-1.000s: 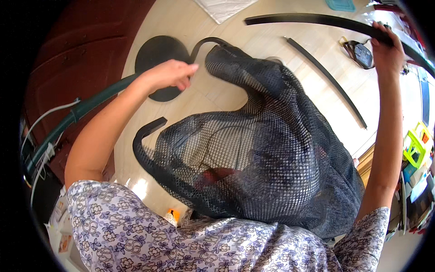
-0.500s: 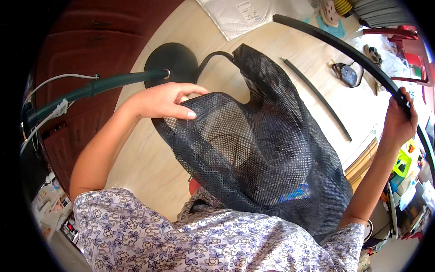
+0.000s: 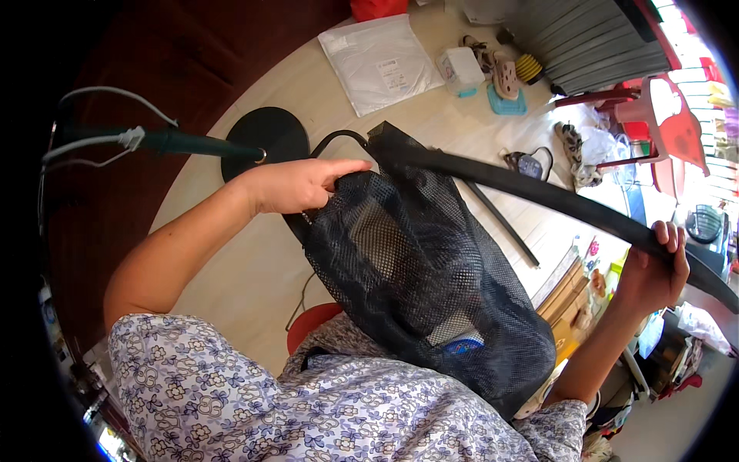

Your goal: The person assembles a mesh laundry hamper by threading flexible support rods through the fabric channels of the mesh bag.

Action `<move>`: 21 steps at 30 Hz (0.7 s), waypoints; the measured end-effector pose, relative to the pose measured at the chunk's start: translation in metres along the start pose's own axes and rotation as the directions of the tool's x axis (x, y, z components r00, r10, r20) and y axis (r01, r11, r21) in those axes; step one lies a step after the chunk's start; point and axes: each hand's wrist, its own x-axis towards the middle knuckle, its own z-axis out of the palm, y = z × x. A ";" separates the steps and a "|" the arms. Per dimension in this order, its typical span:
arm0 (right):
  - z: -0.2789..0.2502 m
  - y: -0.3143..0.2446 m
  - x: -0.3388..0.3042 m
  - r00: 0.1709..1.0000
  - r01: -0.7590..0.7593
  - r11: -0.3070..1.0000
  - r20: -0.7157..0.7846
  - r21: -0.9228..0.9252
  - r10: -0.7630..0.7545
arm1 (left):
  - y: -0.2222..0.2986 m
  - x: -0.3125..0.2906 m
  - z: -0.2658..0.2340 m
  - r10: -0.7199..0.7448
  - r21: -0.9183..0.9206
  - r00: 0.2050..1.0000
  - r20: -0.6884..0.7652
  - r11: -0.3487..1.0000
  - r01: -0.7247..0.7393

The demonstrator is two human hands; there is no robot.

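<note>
A large black mesh bag (image 3: 416,254) hangs in front of my body, with something blue and white showing through its lower part. My left hand (image 3: 296,187) is closed on the bag's upper left edge, its index finger stretched along the rim. At the right, my right hand (image 3: 654,269) grips a long, slightly curved black strip (image 3: 539,192). The strip's far end overlaps the bag's upper corner; whether they touch I cannot tell. A thin black curved rod (image 3: 339,135) reaches that same corner, and a thinner black rod (image 3: 504,227) lies on the pale floor beyond.
A dark green pole (image 3: 185,144) on a round black base (image 3: 262,138) stands at the left, with white cables. Beyond lie a white plastic package (image 3: 381,65), a clear box (image 3: 460,71) and shoes (image 3: 504,77). A red seat (image 3: 308,327) shows beneath me; shelves crowd the right.
The black strip has swung left and down, its far end now over the bag's upper corner. My right hand has lowered slightly; the left still holds the bag. The view has shifted.
</note>
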 end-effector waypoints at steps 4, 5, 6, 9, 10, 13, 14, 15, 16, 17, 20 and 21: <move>0.043 -0.008 -0.011 0.994 0.047 0.995 0.101 -0.092 -0.037 | 0.002 -0.011 -0.006 -0.044 0.240 0.998 0.052 0.970 0.030; 0.054 -0.012 -0.013 0.991 0.069 0.991 0.123 -0.113 -0.054 | 0.006 -0.013 -0.006 -0.046 0.299 0.998 0.051 0.954 0.029; 0.065 -0.014 -0.014 0.986 0.087 0.988 0.152 -0.131 -0.067 | 0.002 -0.013 -0.005 -0.033 0.248 0.999 0.032 0.968 0.024; 0.093 -0.024 -0.019 0.972 0.119 0.983 0.219 -0.140 -0.087 | -0.016 -0.005 0.000 0.030 0.211 0.999 -0.039 0.977 -0.021; 0.102 -0.028 -0.022 0.968 0.130 0.980 0.231 -0.150 -0.093 | -0.017 -0.003 0.003 0.070 0.274 0.995 -0.076 0.961 -0.046; 0.131 -0.036 -0.034 0.960 0.138 0.976 0.266 -0.170 -0.090 | -0.013 -0.006 0.010 0.098 0.348 0.979 -0.178 0.937 -0.030; 0.138 -0.038 -0.038 0.956 0.147 0.972 0.277 -0.183 -0.093 | -0.016 -0.001 0.007 0.123 0.393 0.974 -0.188 0.919 -0.040; 0.146 -0.038 -0.042 0.952 0.158 0.967 0.289 -0.199 -0.096 | -0.030 0.007 0.007 0.204 0.295 0.956 -0.209 0.946 -0.137; 0.154 -0.038 -0.046 0.949 0.121 0.972 0.310 -0.201 -0.054 | -0.041 0.011 0.007 0.279 0.201 0.931 -0.234 0.951 -0.234; 0.162 -0.036 -0.049 0.949 0.144 0.963 0.307 -0.227 -0.070 | -0.047 0.012 0.006 0.273 0.167 0.938 -0.215 0.956 -0.241; 0.180 -0.036 -0.058 0.939 0.217 0.925 0.325 -0.313 -0.110 | -0.041 0.011 -0.002 0.185 0.022 0.976 -0.117 0.983 -0.184; 0.183 -0.038 -0.060 0.934 0.225 0.915 0.343 -0.335 -0.105 | -0.041 0.010 -0.004 0.181 -0.049 0.979 -0.092 0.981 -0.186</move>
